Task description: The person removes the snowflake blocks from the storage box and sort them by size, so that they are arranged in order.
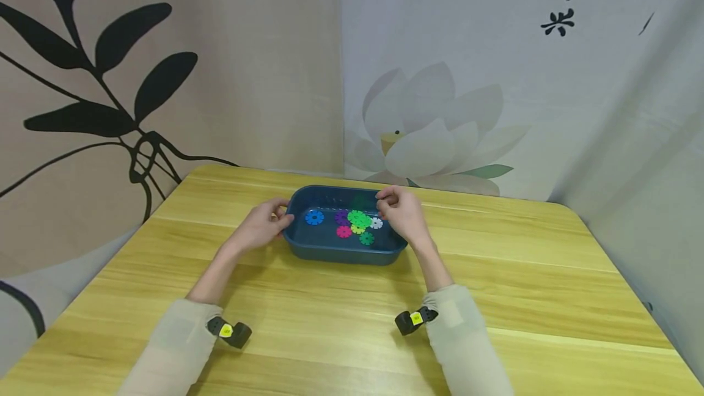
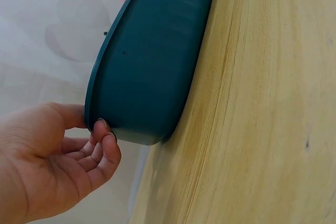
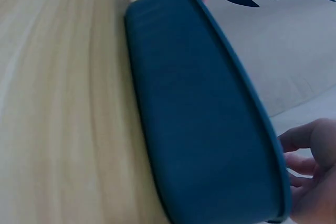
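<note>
Basin (image 1: 341,253) holds at least seven discs (image 1: 360,219); left fingers (image 2: 109,157) pinch it, right fingers (image 1: 389,199) unclear.

Your left hand (image 1: 261,223) is pinching the upright blue basin (image 1: 343,254) at nine o'clock; your right hand (image 1: 403,214) is curving over it at two. Inside, a blue toothed disc (image 1: 315,217) is lying at nine, white disc (image 1: 376,223) at three, dark-green disc (image 1: 366,238) near five, pink disc (image 1: 343,231) at six; purple disc (image 1: 341,217), yellow disc (image 1: 358,229) and bright-green discs (image 1: 360,219) are clustering centrally.
</note>
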`<state>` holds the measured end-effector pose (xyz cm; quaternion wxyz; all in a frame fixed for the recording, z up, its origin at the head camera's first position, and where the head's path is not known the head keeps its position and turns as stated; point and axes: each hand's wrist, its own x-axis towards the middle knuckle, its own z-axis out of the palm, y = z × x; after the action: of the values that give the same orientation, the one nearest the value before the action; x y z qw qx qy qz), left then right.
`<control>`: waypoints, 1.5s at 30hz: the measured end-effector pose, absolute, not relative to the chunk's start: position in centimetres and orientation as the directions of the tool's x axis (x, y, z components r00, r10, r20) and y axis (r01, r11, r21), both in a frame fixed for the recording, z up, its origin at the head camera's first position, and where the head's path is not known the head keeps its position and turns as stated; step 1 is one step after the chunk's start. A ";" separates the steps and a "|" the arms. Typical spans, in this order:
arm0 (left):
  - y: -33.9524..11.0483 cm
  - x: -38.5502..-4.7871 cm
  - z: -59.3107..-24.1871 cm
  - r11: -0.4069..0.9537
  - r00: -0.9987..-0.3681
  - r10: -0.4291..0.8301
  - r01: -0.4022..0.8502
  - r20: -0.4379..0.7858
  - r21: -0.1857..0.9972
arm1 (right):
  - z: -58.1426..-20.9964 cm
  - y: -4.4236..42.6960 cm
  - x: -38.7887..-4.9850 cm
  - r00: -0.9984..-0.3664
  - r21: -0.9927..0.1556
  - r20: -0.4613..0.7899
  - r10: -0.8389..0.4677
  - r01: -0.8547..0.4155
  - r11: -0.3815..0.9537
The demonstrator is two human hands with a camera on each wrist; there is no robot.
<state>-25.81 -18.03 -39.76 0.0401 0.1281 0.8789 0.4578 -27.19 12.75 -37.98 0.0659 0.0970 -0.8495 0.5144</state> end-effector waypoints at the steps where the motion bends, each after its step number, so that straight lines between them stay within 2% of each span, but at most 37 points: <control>1: -18.0 -25.8 -39.7 0.547 -0.964 0.262 0.187 0.046 0.816 | -38.1 12.6 -27.2 -0.972 -0.856 0.210 -0.107 -0.235 0.460; 10: -17.9 -26.0 -39.7 0.545 -0.961 0.271 0.201 0.055 0.814 | -38.9 11.5 -27.1 -0.970 -0.890 0.152 -0.189 -0.218 0.400; 19: -17.9 -26.1 -39.8 0.553 -0.964 0.262 0.187 0.044 0.812 | -39.9 10.6 -27.6 -0.954 -0.875 0.041 -0.296 -0.177 0.451; 26: -18.3 -26.0 -39.7 0.552 -0.962 0.269 0.192 0.045 0.812 | -40.1 10.7 -27.8 -0.936 -0.821 -0.016 -0.351 -0.188 0.539; 37: -18.2 -25.9 -39.8 0.543 -0.964 0.263 0.185 0.043 0.819 | -40.0 10.7 -27.7 -0.937 -0.763 -0.026 -0.347 -0.206 0.613; 45: -18.1 -25.9 -39.7 0.546 -0.962 0.267 0.191 0.046 0.815 | -39.8 10.5 -27.8 -0.942 -0.739 -0.122 -0.313 -0.125 0.662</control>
<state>-25.87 -18.09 -39.70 0.0416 0.1305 0.8784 0.4580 -27.78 10.48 -39.79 -0.1201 0.1212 -0.9037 0.3928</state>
